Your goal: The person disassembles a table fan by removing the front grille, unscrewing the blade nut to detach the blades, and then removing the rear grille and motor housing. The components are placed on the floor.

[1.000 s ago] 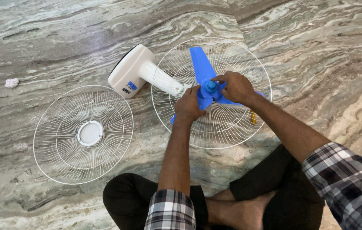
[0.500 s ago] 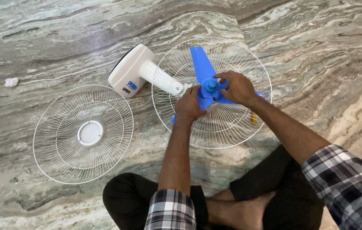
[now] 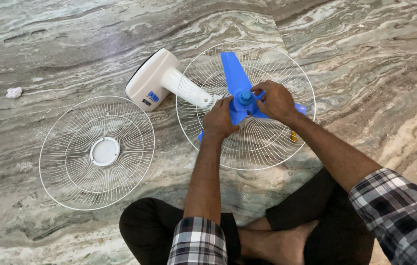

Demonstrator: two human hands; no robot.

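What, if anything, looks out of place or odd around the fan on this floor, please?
The fan lies on its side, taken apart: its front grille lies loose on the floor, away from the blue blade both hands grip. A crumpled white scrap lies far left.

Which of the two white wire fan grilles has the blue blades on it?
The right grille, under both hands; the left grille lies apart with only a white centre disc.

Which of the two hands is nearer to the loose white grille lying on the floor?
Left. The left hand rests on the blue fan blade, on the side towards the loose grille. The right hand is farther away.
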